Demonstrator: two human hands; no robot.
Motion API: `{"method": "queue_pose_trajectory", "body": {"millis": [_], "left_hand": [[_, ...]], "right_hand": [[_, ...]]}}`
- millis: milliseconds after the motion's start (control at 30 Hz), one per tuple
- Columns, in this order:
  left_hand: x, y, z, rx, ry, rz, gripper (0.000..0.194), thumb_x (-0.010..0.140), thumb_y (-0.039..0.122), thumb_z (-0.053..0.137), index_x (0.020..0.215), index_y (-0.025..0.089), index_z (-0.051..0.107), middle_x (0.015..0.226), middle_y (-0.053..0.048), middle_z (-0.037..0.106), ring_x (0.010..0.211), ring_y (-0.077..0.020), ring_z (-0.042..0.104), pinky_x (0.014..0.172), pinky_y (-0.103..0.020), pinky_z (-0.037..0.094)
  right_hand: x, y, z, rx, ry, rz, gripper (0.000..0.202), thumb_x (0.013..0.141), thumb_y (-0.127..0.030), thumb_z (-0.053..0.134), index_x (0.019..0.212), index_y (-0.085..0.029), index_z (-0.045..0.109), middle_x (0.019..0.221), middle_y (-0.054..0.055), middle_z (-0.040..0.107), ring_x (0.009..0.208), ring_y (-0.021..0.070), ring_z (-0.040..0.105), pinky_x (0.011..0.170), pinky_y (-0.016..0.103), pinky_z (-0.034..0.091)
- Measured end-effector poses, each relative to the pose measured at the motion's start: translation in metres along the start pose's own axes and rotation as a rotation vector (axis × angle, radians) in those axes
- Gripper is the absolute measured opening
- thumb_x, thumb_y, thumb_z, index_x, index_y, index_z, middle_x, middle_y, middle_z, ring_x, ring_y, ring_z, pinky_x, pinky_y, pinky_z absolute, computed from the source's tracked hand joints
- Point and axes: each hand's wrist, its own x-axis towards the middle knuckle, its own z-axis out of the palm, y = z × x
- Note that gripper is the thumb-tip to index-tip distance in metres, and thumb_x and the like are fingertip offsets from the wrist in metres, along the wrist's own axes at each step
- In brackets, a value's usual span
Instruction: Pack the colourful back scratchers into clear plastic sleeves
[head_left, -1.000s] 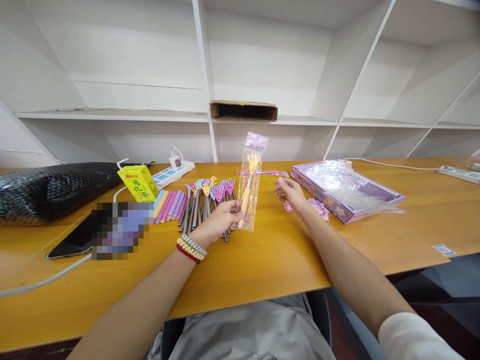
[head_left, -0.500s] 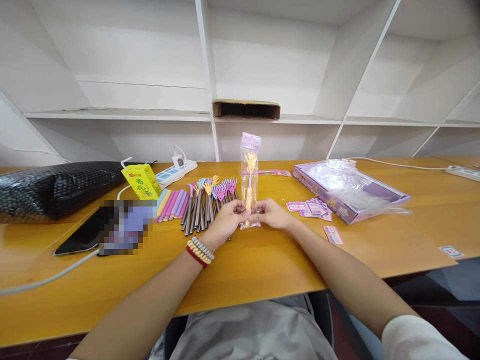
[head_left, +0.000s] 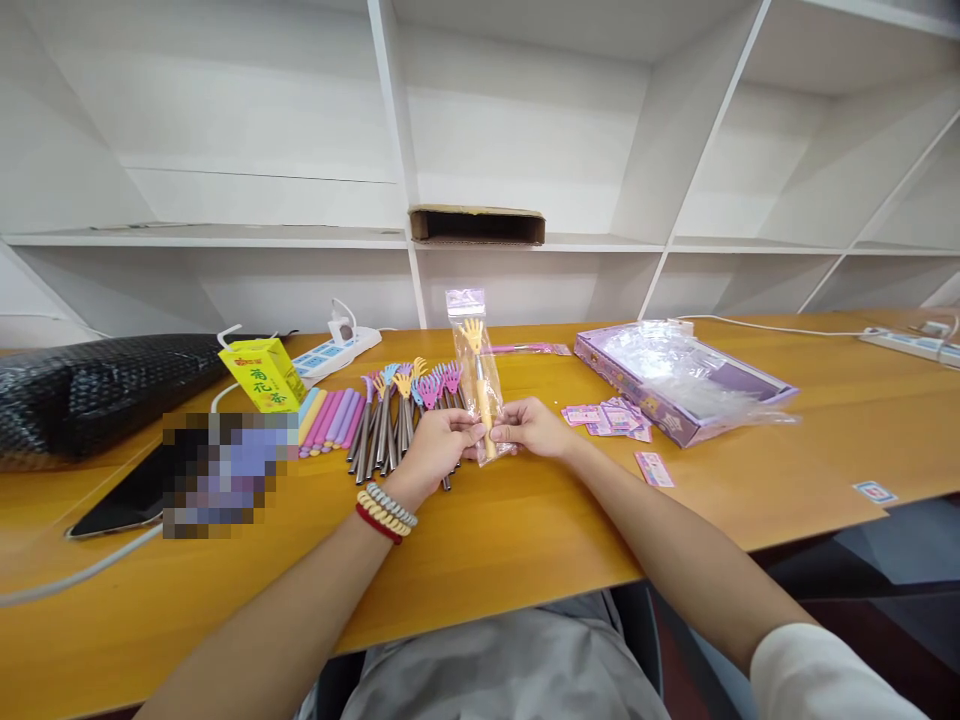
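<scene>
Between my hands stands a yellow back scratcher (head_left: 484,395) inside a clear plastic bag (head_left: 466,300) with a purple header. My left hand (head_left: 444,440) pinches the bag's lower left side, and my right hand (head_left: 534,428) pinches its lower right side, both around the handle. Left of them lies a pile of back scratchers (head_left: 390,425) with metal rods and coloured claw heads. Several pastel foam handle sleeves (head_left: 330,420) lie beside that pile. Behind the held bag, a packed pink back scratcher (head_left: 529,349) rests on the table.
Small printed cards (head_left: 611,416) and a purple box (head_left: 679,428) with clear bags (head_left: 667,352) lie to the right. On the left are a yellow drink carton (head_left: 264,375), a power strip (head_left: 337,350), a tablet (head_left: 131,490) and a black bubble-wrapped bundle (head_left: 112,390). A cardboard box (head_left: 477,226) sits on the shelf.
The bagged back scratcher now leans with its top to the left and sits slightly lower. Both hands still hold it. The whole view has shifted slightly.
</scene>
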Motion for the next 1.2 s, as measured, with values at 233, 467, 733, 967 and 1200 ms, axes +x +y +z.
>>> {"method": "queue_pose_trajectory", "body": {"millis": [233,467,733,967,1200], "left_hand": [[0.000,0.000,0.000,0.023,0.030,-0.003,0.019,0.061,0.020,0.074,0.068,0.010,0.060,0.057,-0.003,0.059,0.049,-0.0128,0.058,0.051,-0.026,0.053],[0.008,-0.022,-0.005,0.273,0.058,0.039,0.019,0.063,0.026,0.071,0.073,0.014,0.062,0.054,-0.003,0.060,0.043,-0.0165,0.058,0.042,-0.025,0.045],[-0.004,-0.015,-0.002,0.648,0.149,0.353,0.058,0.071,0.021,0.060,0.127,0.018,0.045,0.066,0.000,0.065,0.056,-0.0169,0.059,0.059,-0.027,0.041],[-0.006,-0.011,-0.001,0.667,0.112,0.453,0.044,0.078,0.025,0.055,0.121,0.019,0.047,0.074,-0.002,0.063,0.068,-0.0176,0.060,0.066,-0.028,0.042],[-0.002,-0.015,0.004,0.248,0.104,0.327,0.042,0.074,0.031,0.061,0.111,0.017,0.045,0.081,-0.003,0.061,0.069,-0.0152,0.060,0.061,-0.026,0.046]], "right_hand": [[0.001,0.004,0.006,-0.036,0.112,0.006,0.037,0.068,-0.050,0.065,0.070,-0.015,0.054,0.056,-0.002,0.055,0.045,0.0085,0.046,0.044,0.021,0.034],[-0.003,0.005,0.000,-0.497,0.073,-0.073,0.036,0.076,-0.049,0.056,0.065,-0.015,0.052,0.056,-0.003,0.050,0.051,0.0081,0.041,0.049,0.020,0.030],[-0.002,0.003,-0.002,-0.614,0.062,-0.072,0.043,0.076,-0.052,0.054,0.056,-0.014,0.049,0.051,-0.004,0.041,0.049,0.0067,0.033,0.047,0.020,0.025],[0.001,0.005,-0.004,-0.405,0.143,-0.027,0.040,0.072,-0.050,0.060,0.057,-0.015,0.050,0.052,-0.003,0.044,0.049,0.0074,0.035,0.048,0.021,0.027],[0.000,0.003,0.005,-0.288,0.251,-0.081,0.042,0.073,-0.050,0.058,0.053,-0.016,0.044,0.050,-0.004,0.038,0.048,0.0071,0.032,0.046,0.021,0.025]]}}
